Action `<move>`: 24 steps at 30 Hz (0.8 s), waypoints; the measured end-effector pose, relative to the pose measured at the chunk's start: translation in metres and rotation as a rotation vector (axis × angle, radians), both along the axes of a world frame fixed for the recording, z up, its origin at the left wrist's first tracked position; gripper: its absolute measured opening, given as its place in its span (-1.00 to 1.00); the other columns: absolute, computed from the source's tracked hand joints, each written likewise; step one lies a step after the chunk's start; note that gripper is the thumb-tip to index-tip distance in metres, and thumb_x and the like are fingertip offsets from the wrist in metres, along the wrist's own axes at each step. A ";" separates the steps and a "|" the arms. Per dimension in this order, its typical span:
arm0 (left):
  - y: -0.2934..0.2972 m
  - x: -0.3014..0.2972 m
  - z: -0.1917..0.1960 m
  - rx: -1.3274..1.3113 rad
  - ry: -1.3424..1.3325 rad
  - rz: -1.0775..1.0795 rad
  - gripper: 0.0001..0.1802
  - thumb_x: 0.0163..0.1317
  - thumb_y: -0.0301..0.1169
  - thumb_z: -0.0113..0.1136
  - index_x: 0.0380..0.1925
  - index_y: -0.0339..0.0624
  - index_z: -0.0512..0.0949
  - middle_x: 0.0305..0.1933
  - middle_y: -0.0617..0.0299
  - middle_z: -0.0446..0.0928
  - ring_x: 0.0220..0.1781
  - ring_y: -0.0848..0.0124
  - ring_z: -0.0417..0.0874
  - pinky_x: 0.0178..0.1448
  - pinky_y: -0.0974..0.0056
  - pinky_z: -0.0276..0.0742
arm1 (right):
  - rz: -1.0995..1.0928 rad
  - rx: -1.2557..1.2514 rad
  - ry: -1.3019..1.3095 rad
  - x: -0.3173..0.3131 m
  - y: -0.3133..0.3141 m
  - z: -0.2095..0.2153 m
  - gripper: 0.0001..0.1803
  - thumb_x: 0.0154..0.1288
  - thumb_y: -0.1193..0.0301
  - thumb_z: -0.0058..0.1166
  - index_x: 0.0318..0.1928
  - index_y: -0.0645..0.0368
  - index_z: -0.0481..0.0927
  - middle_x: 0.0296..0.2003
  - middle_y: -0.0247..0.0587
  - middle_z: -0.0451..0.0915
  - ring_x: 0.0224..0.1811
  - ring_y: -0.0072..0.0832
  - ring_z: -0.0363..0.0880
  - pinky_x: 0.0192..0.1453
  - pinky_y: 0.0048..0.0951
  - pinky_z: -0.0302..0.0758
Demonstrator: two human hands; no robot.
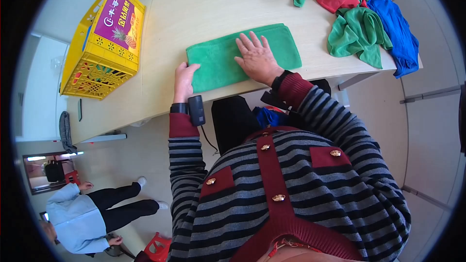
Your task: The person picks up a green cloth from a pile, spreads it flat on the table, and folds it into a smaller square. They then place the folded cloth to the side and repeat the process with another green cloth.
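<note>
A green cloth [218,63], folded into a flat rectangle, lies near the front edge of the table. My left hand [184,80] grips its left edge, the thumb on top and the fingers hidden below or behind the edge. On the cloth's upper right part rests my right hand [257,58], palm down with the fingers spread. Both wrists wear black bands, and a small black box sits beside the left one.
A yellow plastic crate [104,43] stands at the table's left end. Crumpled green, red and blue cloths [357,34] pile up at the far right, a blue one [395,34] hanging over the edge. Another person [82,218] stands at lower left, near a red stool [158,248].
</note>
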State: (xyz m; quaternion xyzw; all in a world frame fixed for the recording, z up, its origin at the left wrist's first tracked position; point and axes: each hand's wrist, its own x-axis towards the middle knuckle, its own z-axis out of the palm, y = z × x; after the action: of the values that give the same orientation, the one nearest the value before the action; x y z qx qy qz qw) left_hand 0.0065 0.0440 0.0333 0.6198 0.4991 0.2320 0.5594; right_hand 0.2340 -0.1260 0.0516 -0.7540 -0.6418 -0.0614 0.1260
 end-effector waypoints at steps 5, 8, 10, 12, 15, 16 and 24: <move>-0.015 -0.011 0.030 -0.348 -0.446 -0.064 -0.66 0.30 -0.48 0.22 0.05 -0.38 0.55 -0.06 0.12 0.67 -0.09 0.32 0.72 0.00 0.16 0.70 | 0.000 -0.030 0.046 -0.009 0.010 -0.019 -0.31 0.55 0.02 -0.22 0.49 0.20 0.24 0.52 -0.03 0.16 0.60 0.00 0.01 0.61 0.14 -0.04; -0.012 -0.029 0.048 -0.329 -0.465 -0.062 -0.64 0.30 -0.49 0.22 0.08 -0.38 0.54 -0.04 0.12 0.67 -0.06 0.31 0.72 0.06 0.17 0.69 | 0.040 -0.019 0.048 -0.026 0.019 -0.017 -0.31 0.55 0.03 -0.22 0.49 0.20 0.24 0.52 -0.04 0.17 0.60 0.00 0.02 0.60 0.14 -0.03; -0.012 -0.033 0.058 -0.323 -0.473 -0.061 -0.62 0.30 -0.49 0.22 0.10 -0.37 0.53 -0.04 0.12 0.67 -0.04 0.31 0.72 0.08 0.17 0.68 | 0.057 -0.017 0.052 -0.035 0.021 -0.017 -0.32 0.55 0.04 -0.22 0.49 0.20 0.24 0.52 -0.04 0.17 0.60 0.00 0.02 0.60 0.14 -0.03; -0.019 -0.023 0.078 -0.279 -0.500 -0.058 -0.63 0.30 -0.47 0.22 0.10 -0.36 0.54 -0.03 0.13 0.67 -0.04 0.34 0.71 0.09 0.20 0.67 | 0.072 -0.011 0.040 -0.042 0.024 -0.018 -0.32 0.55 0.05 -0.23 0.49 0.19 0.24 0.52 -0.05 0.18 0.60 -0.01 0.02 0.60 0.14 -0.02; -0.029 0.000 0.097 -0.225 -0.518 -0.095 -0.66 0.31 -0.46 0.23 0.06 -0.34 0.55 -0.05 0.16 0.67 -0.05 0.38 0.70 0.08 0.24 0.65 | 0.077 0.012 0.052 -0.046 0.026 -0.020 -0.33 0.54 0.07 -0.21 0.48 0.20 0.26 0.51 -0.04 0.19 0.59 -0.01 0.03 0.60 0.13 -0.02; -0.031 0.011 0.101 -0.189 -0.527 -0.130 -0.69 0.31 -0.45 0.23 0.03 -0.32 0.56 -0.07 0.18 0.67 -0.06 0.40 0.69 0.07 0.26 0.64 | 0.079 0.034 0.065 -0.046 0.027 -0.020 -0.34 0.53 0.08 -0.18 0.47 0.21 0.27 0.50 -0.03 0.21 0.58 -0.01 0.04 0.60 0.13 -0.02; -0.034 0.093 0.098 -0.050 -0.328 -0.262 -0.85 0.27 -0.39 0.27 -0.25 -0.22 0.59 -0.34 0.31 0.63 -0.35 0.50 0.66 -0.30 0.35 0.60 | 0.243 0.058 0.073 -0.045 -0.038 -0.009 -0.39 0.44 0.15 -0.03 0.35 0.28 0.39 0.39 0.04 0.33 0.51 -0.02 0.17 0.60 0.13 0.00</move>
State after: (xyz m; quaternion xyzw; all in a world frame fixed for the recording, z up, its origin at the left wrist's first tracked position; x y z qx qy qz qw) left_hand 0.0998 0.0102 0.1313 0.6192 0.3221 0.2423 0.6739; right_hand 0.1886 -0.1637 0.0429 -0.6684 -0.7214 -0.0368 0.1774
